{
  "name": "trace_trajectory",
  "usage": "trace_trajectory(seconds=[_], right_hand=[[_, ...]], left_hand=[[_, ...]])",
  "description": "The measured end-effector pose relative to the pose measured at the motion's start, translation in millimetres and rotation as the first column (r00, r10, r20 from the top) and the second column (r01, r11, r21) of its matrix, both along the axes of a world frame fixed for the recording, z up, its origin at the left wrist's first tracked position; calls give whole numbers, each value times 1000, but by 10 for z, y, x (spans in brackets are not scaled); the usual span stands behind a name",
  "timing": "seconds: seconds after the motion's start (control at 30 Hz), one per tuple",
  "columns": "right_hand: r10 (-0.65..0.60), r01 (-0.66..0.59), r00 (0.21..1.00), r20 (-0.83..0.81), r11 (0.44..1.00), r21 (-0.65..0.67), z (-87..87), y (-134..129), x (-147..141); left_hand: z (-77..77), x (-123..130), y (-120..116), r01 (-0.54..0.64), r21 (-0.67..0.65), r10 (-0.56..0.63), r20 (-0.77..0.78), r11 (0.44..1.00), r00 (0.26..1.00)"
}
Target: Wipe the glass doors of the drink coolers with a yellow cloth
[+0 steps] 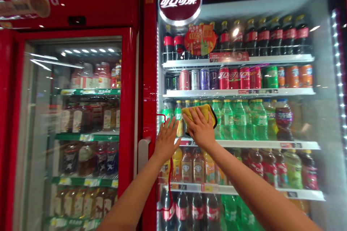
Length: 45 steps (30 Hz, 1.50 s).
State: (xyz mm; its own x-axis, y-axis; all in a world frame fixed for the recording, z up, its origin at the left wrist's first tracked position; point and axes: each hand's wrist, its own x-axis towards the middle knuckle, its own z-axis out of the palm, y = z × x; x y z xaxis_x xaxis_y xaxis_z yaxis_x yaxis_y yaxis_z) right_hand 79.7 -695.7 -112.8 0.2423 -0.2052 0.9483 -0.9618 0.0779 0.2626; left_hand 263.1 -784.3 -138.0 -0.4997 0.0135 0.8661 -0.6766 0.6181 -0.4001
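Note:
A folded yellow cloth (207, 110) with a dark edge lies against the glass door (303, 115) of a red drinks cooler. My right hand (201, 128) presses on the cloth with its fingers spread over it. Just left of it, my left hand (166, 140) rests flat near the door's left edge, fingers apart and holding nothing. Behind the glass, green bottles (238, 119) stand on the shelf at the height of my hands.
The door handle (143, 153) is below and left of my left hand. A round lit sign (180, 1) is at the door's top left. A second red cooler (128, 97) with bottles stands at the left. Shelves of cans (223, 79) and bottles fill the right cooler.

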Motion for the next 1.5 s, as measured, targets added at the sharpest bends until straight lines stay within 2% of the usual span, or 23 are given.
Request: trace_trajectory(seconds=[0.07,0.13,0.2,0.27,0.37,0.47,0.53,0.6,0.7,0.77,0.83,0.93,1.03,1.2,1.3,1.4,1.5], right_hand=[[20,-10,992,-122,997,79,-136,102,-109],[27,-8,981,-192,995,99,-206,204,-280],[11,-6,984,-180,999,31,-169,250,-414],[-9,1,994,-105,997,-78,-37,210,-428],[-14,18,1000,21,985,-169,220,13,-186],[11,-2,998,64,989,-145,352,-203,183],[41,-41,999,8,997,-69,323,-272,348],[88,-82,989,-119,995,58,239,-260,391],[178,-104,934,-310,965,239,155,-161,289],[213,-106,906,-367,951,290,195,-120,220],[213,-113,909,-357,953,280,304,-145,232],[185,-133,947,-262,970,204,474,-281,419],[178,-147,964,-197,976,162,521,-412,642],[230,-142,908,-350,955,260,508,-425,660],[244,-119,862,-445,950,289,675,-426,599],[184,-95,891,-415,970,225,903,-491,656],[167,-99,905,-392,977,188,1008,-569,773]], left_hand=[[4,39,22,-13,3,13,9,1000,1000],[13,103,34,-31,-9,31,6,999,999],[39,192,23,-54,-34,54,-16,998,998],[83,288,-8,-84,-52,81,-51,995,995],[156,404,-69,-131,-44,125,-112,990,986],[186,459,-110,-154,-31,148,-140,988,979],[174,472,-122,-160,-29,154,-141,987,978],[150,483,-129,-158,-24,153,-149,987,977],[116,504,-142,-138,-13,134,-172,990,976],[99,515,-156,-133,-8,129,-190,991,973],[85,516,-172,-148,1,145,-222,989,964],[65,503,-193,-187,20,184,-285,982,941],[44,489,-210,-208,26,205,-321,978,925],[6,468,-230,-224,38,222,-372,974,902],[-10,458,-239,-234,53,235,-403,971,885],[-21,454,-251,-237,46,234,-408,971,882],[-35,451,-270,-237,28,227,-422,971,878]])
